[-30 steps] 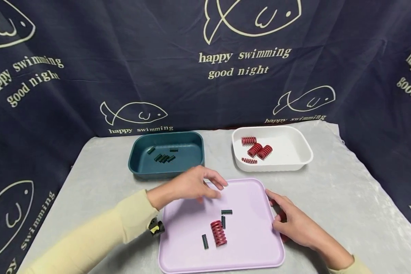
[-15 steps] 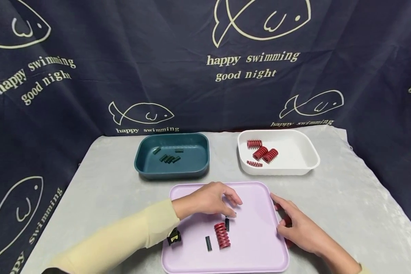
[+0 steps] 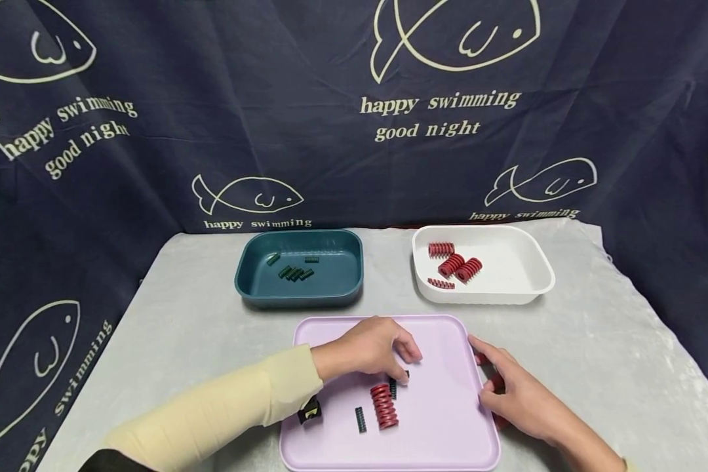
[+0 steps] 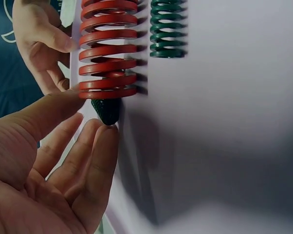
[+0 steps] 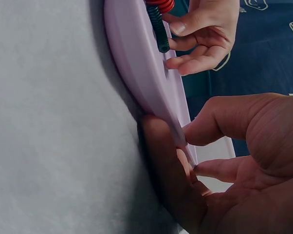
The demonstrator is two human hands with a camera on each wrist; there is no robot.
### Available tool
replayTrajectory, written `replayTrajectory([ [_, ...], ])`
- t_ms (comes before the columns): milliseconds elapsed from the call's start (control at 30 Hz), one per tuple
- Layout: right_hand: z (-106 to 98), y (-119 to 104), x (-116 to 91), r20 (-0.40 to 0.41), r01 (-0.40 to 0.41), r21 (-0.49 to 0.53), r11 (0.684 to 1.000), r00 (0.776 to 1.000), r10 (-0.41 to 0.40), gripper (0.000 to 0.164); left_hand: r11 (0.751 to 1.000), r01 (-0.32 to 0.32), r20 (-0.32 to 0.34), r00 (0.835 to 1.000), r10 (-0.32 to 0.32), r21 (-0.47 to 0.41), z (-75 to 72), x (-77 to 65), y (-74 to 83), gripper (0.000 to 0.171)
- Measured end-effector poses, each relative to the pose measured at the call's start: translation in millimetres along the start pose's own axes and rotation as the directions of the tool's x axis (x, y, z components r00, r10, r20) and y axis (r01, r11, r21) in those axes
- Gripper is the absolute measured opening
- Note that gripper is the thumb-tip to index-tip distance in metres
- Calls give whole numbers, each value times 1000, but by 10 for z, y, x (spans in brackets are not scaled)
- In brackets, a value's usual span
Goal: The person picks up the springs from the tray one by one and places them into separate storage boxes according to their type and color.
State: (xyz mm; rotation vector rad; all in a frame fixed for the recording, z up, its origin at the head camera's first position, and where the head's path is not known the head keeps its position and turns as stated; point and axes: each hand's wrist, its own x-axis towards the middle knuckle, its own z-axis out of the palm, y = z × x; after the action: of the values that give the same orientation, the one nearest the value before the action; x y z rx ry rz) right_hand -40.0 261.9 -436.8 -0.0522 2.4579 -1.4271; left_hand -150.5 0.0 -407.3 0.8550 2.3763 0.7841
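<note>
My left hand (image 3: 377,347) is over the lilac tray (image 3: 442,452), fingertips close to a small dark green coil spring (image 3: 407,375) largely hidden by the thumb. Thumb and fingers stand apart. In the left wrist view the fingertips (image 4: 107,134) reach a dark green spring end (image 4: 106,111) that pokes out behind a big red coil spring (image 4: 107,53). A second green spring (image 3: 393,390) lies beside the red one, and a third (image 3: 360,419) lies to its left. My right hand (image 3: 516,393) grips the tray's right edge, with a finger (image 5: 158,141) under the rim.
Behind the tray at the left, a teal bin (image 3: 259,298) holds several small green springs (image 3: 295,273). A white bin (image 3: 507,295) to the right of it contains several red springs (image 3: 451,265). A dark printed cloth (image 3: 330,144) hangs behind the grey-covered table (image 3: 212,354).
My left hand has come in from the tray's upper left, lower and to the right, to the small green springs. The right hand keeps its grip on the tray edge; the head view has shifted slightly.
</note>
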Motion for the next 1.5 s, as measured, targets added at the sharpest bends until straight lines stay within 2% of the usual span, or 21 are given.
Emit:
replayTrajectory([
  [167,-5,0,2,1,3,6,1000,1000,-3,84,999,13,-17,1000,-13,40,19,-4,-19,30],
  [333,-3,6,-2,-2,15,14,1000,1000,-15,84,1000,21,-17,1000,-20,6,44,-9,-51,27],
  [600,5,30,-9,14,49,41,998,999,-49,83,992,42,-24,999,-46,-119,59,-46,-92,25],
  [867,8,42,-19,12,63,42,997,998,-63,83,948,73,-26,996,-86,-309,0,-61,-141,24],
  [1067,1,36,-25,12,62,34,998,998,-63,83,931,60,-14,997,-70,-361,-146,-71,-199,21],
  [1267,-7,24,-24,10,55,23,998,998,-55,83,940,17,-47,998,-35,-340,-402,-113,-246,19],
  [1500,-8,21,-25,-2,43,6,999,999,-43,83,915,-9,-80,996,-26,-403,-725,-170,-307,22],
])
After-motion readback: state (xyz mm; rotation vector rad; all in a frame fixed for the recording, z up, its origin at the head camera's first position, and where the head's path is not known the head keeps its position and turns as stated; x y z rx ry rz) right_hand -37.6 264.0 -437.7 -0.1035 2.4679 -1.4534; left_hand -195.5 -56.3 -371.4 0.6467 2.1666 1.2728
